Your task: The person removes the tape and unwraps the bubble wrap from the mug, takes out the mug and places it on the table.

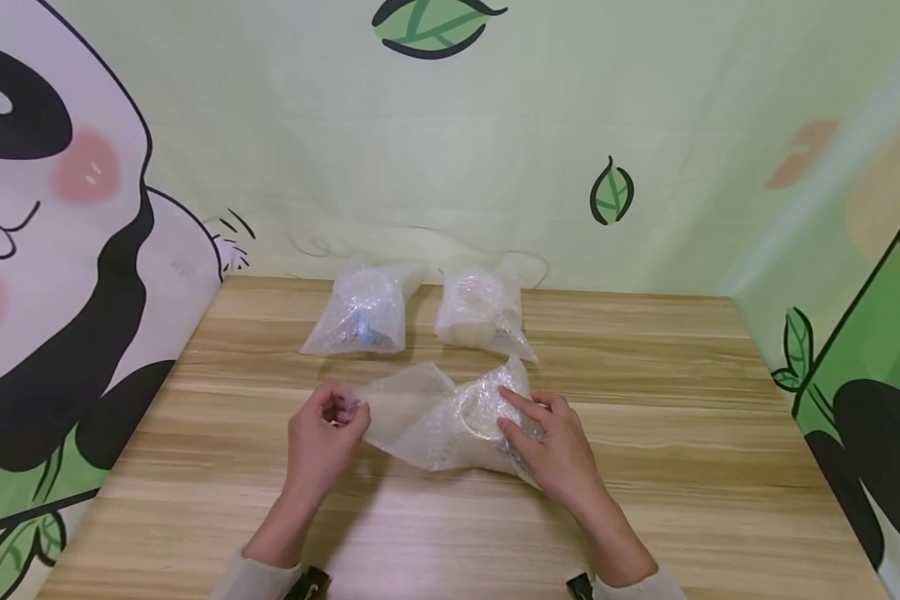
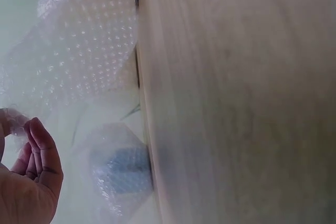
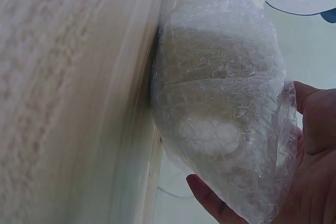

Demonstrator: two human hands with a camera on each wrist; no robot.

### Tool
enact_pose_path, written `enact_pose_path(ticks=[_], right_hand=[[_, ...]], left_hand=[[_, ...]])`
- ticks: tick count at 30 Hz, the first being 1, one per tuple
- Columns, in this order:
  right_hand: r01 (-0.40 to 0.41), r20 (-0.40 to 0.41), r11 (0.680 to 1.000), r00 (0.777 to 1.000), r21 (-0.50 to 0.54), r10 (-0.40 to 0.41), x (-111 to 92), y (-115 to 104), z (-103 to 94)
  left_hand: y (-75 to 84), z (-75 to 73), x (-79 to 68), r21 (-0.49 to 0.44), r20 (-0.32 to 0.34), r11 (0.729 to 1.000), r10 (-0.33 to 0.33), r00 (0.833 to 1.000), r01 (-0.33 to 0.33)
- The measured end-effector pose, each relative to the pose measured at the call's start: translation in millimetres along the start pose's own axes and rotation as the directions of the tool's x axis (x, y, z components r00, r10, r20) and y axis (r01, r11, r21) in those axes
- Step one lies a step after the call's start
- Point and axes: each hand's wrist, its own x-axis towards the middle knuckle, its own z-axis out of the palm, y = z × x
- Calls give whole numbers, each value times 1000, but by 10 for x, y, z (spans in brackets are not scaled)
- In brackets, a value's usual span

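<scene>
A bubble-wrapped bundle lies on the table in the head view; a round pale rim shows through the plastic, but what it is stays unclear. From its left side stretches a loose flap of bubble wrap. My left hand pinches the end of that flap between thumb and fingers, holding it out to the left. My right hand grips the bundle from its right side, thumb and fingers spread round it. In the right wrist view, a whitish round patch shows through the wrapped bundle.
Two other bubble-wrapped bundles stand at the table's back: the left one shows something blue inside, the right one something pale. Behind the wooden table hangs a printed cloth with pandas and leaves.
</scene>
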Motion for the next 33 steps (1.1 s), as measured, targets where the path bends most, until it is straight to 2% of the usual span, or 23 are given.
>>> enact_pose_path(ticks=[4,9,12,15,18,22,24,26,30,33], right_hand=[[7,-3,1000,1000,2,-7,-1,0,4],[14,-15,1000,1000,2,-14,-2,-7,8],[16,-22,1000,1000,4,-16,-3,-10,13],[18,-25,1000,1000,6,-17,-4,-14,16],[18,-23,1000,1000,6,-18,-9,-12,16],[25,-28,1000,999,3,-25,-11,-9,18],[29,-32,1000,999,0,-29,-11,-6,20],[28,-31,1000,999,-3,-28,-11,-7,20],[26,-28,1000,999,-2,-26,-13,-18,15],[31,-28,1000,999,0,-31,-12,-19,15]], left_hand=[[-8,-30,-1,27,14,999,-17,1000,17],[40,-82,20,94,37,996,6,999,-9],[87,-112,41,107,21,993,43,999,-45],[137,-140,53,125,-35,985,123,992,-117],[191,-162,57,179,-109,955,258,960,-236],[291,-177,50,234,-162,894,424,891,-383],[359,-171,34,238,-152,872,469,870,-428],[424,-151,13,231,-127,859,493,861,-457],[520,-69,-46,197,-24,856,492,870,-478],[557,4,-85,178,93,867,456,885,-465]])
